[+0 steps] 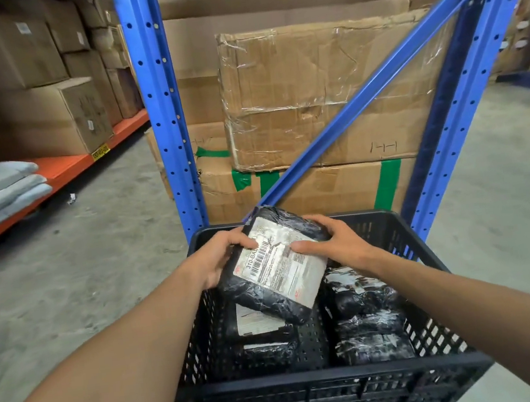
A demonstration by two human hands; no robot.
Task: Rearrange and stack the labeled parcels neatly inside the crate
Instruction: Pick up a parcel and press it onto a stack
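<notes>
Black plastic wraps the parcel (274, 263), held tilted above the crate (330, 390) by both hands: left hand (220, 256) grips its left edge, right hand (332, 242) its right. Two stacks (368, 318) of parcels lie inside, below it. Blue racking (158, 107) stands behind.

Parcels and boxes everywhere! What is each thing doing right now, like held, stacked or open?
Held parcel: lifted over the crate, tilted, label up.
Left hand: gripping the parcel's left edge.
Right hand: gripping its right edge.
Crate: open-topped, partly filled.
Left parcels: stacked, labels up.
Right parcels: lined up side by side.
Taped carton: shut, stacked on another carton.
</notes>
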